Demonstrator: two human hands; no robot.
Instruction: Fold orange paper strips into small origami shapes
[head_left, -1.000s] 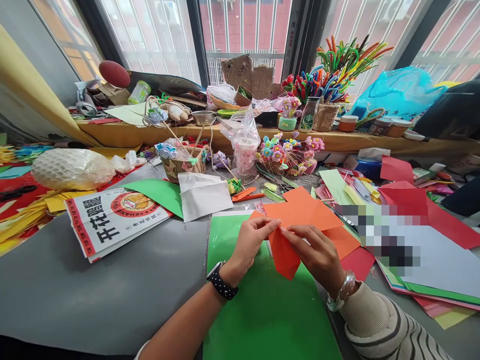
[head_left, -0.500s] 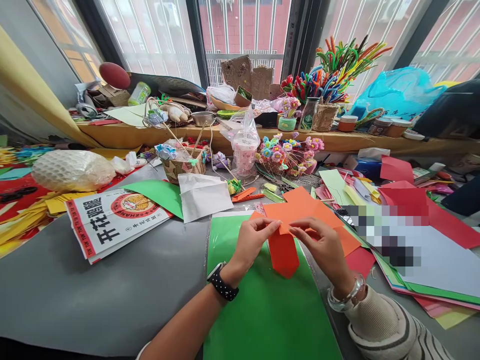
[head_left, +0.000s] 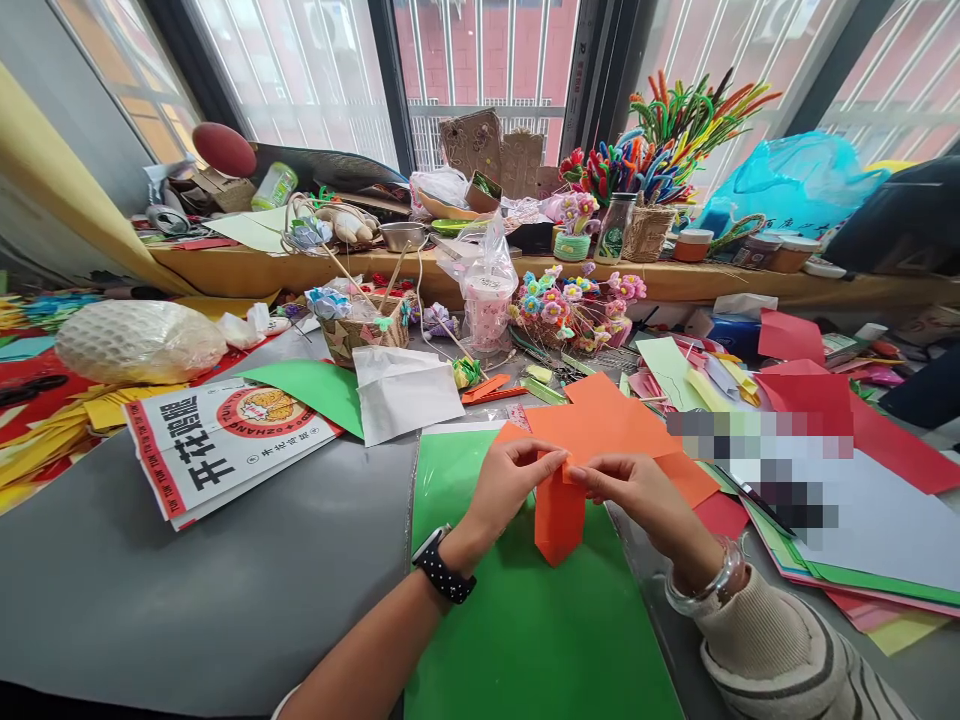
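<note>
Both hands pinch the top of a folded orange paper piece (head_left: 559, 515) that hangs down to a point above a green sheet (head_left: 525, 620). My left hand (head_left: 506, 485), with a black dotted watch at the wrist, grips its upper left edge. My right hand (head_left: 637, 490), wearing a clear bracelet and a striped sleeve, grips the upper right edge. The fingertips of the two hands almost meet. Just behind the hands lies a flat orange sheet (head_left: 607, 420).
A printed white-and-red bag (head_left: 225, 445) and a white paper bag (head_left: 405, 390) lie at left. Stacked red, white and green sheets (head_left: 847, 480) fill the right. A cup in plastic wrap (head_left: 487, 300), baskets of paper flowers (head_left: 577, 305) and pipe cleaners (head_left: 675, 120) stand behind.
The folded orange piece has narrowed and swung from a slanted wide shape to a slim strip pointing straight down. My right hand shifted slightly up and right; the left stayed put.
</note>
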